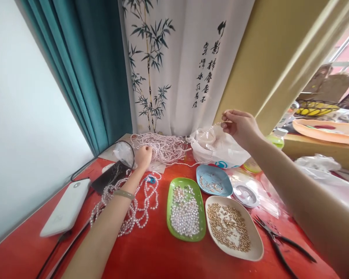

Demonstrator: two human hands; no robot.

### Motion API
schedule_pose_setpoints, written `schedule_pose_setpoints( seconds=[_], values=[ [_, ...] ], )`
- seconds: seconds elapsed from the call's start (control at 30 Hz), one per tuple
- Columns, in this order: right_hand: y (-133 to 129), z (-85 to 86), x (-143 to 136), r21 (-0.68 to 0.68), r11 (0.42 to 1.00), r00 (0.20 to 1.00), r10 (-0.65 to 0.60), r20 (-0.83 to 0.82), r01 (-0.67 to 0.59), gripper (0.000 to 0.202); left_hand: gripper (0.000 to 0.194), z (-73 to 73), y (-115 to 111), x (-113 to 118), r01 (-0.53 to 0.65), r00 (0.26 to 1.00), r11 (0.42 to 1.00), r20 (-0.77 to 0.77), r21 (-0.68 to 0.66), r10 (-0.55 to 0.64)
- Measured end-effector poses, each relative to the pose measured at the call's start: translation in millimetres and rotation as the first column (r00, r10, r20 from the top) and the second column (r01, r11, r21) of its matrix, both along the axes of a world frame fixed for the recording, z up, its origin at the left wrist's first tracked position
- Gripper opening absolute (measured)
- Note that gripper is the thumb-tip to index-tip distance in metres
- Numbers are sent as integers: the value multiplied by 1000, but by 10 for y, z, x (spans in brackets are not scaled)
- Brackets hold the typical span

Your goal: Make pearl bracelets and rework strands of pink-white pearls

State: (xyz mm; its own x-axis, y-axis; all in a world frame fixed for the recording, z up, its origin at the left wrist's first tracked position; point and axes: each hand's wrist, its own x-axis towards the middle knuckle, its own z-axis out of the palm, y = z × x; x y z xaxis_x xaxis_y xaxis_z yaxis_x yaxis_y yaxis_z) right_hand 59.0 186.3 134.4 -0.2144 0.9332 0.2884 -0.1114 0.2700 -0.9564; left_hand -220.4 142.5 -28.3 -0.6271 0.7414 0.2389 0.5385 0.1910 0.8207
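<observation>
My left hand [144,157] is closed at the left edge of a heap of pink pearl strands [168,147]; what its fingers hold is hidden. My right hand [240,126] is raised over the white plastic bag [229,145], its fingers pinched on a thin bead strand [215,125]. That strand hangs down across the bag and runs back along the table to the heap. More pearl strands [145,201] lie looped beside my left forearm, which wears a bangle.
A green tray [169,217] of pearls, a blue tray [203,170] and a cream tray [257,248] of gold beads stand centrally. Pliers [275,238] lie at right, a tape roll [246,195] behind them. A white power bank [65,207] and black phone lie left.
</observation>
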Motion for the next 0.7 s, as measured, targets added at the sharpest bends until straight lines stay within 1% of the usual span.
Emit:
schedule_pose_setpoints(
  seconds=[0.07, 0.1, 0.13, 0.17, 0.2, 0.23, 0.27, 0.3, 0.33, 0.37, 0.4, 0.5, 0.53, 0.57, 0.6, 0.7],
  values=[
    [-99, 132, 60, -1, 1000, 998, 13, -58, -13, 9, 16, 129, -15, 67, -107, 989, 994, -98, 29, 109],
    [-143, 186, 81, -1, 1000, 997, 12, -78, -12, 10, 18, 195, -18, 102, -140, 980, 989, -133, 56, 146],
    [-184, 233, 99, 1, 1000, 996, 12, -93, -12, 11, 21, 258, -16, 140, -142, 971, 987, -183, 80, 155],
    [-222, 274, 114, 9, 1000, 995, 17, -103, -16, 11, 24, 317, -11, 181, -101, 962, 991, -247, 92, 121],
    [-258, 309, 127, 23, 999, 994, 27, -108, -25, 11, 26, 366, -3, 227, -22, 948, 996, -316, 85, 47],
    [-293, 337, 139, 44, 998, 993, 39, -110, -35, 10, 26, 404, 10, 280, 82, 924, 995, -379, 57, -54],
    [-329, 359, 150, 71, 997, 993, 52, -109, -44, 9, 25, 428, 28, 339, 192, 889, 981, -425, 13, -169],
    [-367, 376, 158, 100, 994, 993, 62, -103, -52, 9, 24, 438, 49, 406, 292, 851, 956, -446, -37, -277],
    [-409, 389, 166, 126, 990, 993, 70, -97, -58, 9, 23, 432, 74, 478, 365, 820, 928, -444, -79, -361],
    [-455, 397, 173, 146, 987, 993, 77, -91, -63, 9, 24, 412, 102, 553, 412, 799, 905, -435, -109, -416],
    [-503, 402, 179, 159, 985, 993, 82, -85, -68, 10, 28, 382, 132, 627, 436, 787, 891, -426, -129, -447],
    [-643, 409, 211, 174, 982, 993, 90, -75, -76, 12, 59, 267, 223, 817, 457, 772, 874, -414, -167, -483],
    [-679, 413, 230, 180, 981, 993, 88, -77, -73, 12, 67, 232, 251, 859, 452, 773, 875, -413, -174, -482],
    [-706, 419, 253, 186, 980, 993, 82, -81, -65, 12, 70, 203, 275, 889, 444, 776, 877, -411, -181, -478],
    [-724, 425, 281, 189, 980, 994, 72, -88, -54, 12, 69, 182, 296, 906, 436, 781, 880, -408, -188, -473],
    [-747, 420, 363, 177, 984, 990, 39, -137, -15, 12, 47, 149, 329, 890, 414, 798, 889, -392, -196, -458]
  ],
)
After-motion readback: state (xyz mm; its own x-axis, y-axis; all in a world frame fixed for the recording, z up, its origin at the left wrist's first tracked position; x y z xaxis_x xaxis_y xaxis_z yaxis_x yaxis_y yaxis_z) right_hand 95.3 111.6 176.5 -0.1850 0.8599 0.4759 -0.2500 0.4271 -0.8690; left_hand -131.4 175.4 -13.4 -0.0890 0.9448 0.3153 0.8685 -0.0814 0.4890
